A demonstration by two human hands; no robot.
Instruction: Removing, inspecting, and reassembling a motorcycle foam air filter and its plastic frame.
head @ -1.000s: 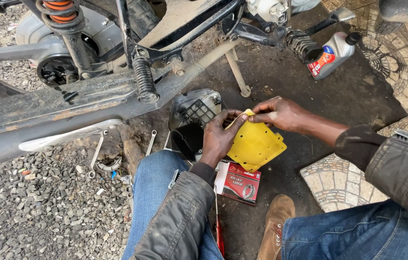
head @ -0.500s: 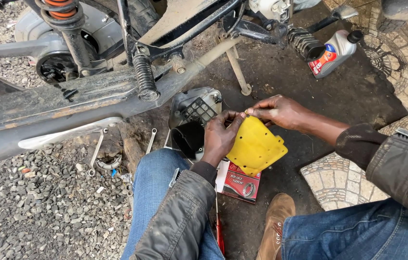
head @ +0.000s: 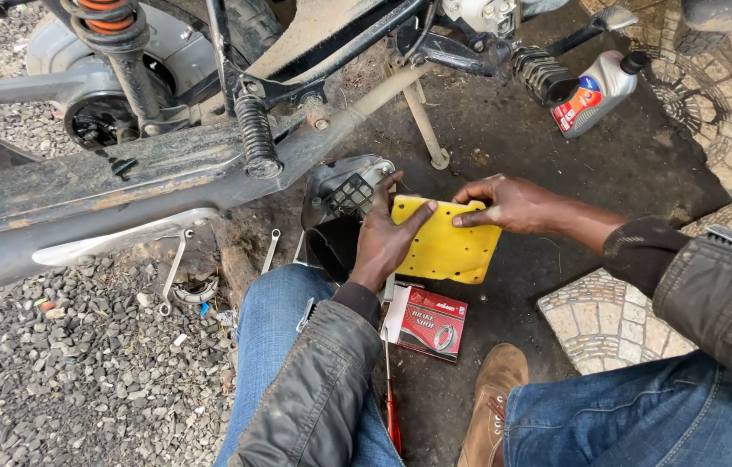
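Hands hold a yellow pad (head: pixel 448 251) between them, low over the dark ground beside the motorcycle frame (head: pixel 106 186); the pad is flat, roughly rectangular, with small holes near its edges, and it faces up toward the camera. Left hand (head: pixel 383 238) lies on the pad's left edge, fingers spread over the yellow face, thumb side hidden behind it; grip is closed on the pad. Right hand (head: pixel 508 203) pinches the pad's upper right corner, fingertips pressed on the top edge; grip is closed on the pad as well. Grey plastic housing (head: pixel 344 186) with a grille sits just behind the left hand, touching the frame's underside. Red and white box (head: pixel 426 322) lies on the ground directly below the pad; a screwdriver (head: pixel 392 415) with a red handle lies beside the left knee. Oil bottle (head: pixel 595 91) lies tilted on the ground, well apart, at upper right; a spanner (head: pixel 271 251) rests on the gravel edge near the frame.
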